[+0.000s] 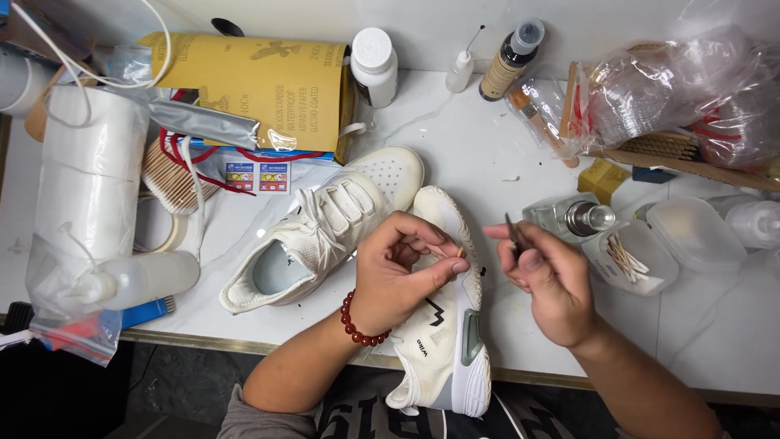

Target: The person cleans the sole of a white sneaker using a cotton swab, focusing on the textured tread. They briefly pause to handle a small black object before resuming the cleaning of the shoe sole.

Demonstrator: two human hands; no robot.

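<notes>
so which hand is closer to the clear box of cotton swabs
Right. The right hand, pinching thin dark tweezers, sits just left of the box of cotton swabs. The left hand is farther left, over the white sneaker.

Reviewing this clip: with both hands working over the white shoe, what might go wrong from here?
1. The right hand holds a thin dark tool close to the left hand; a slip might jab a finger or scratch the shoe.
2. That shoe overhangs the table edge with its heel over the lap, so it may slide off.
3. The glass bottle lies beside the right hand; a nudge might roll it.
</notes>
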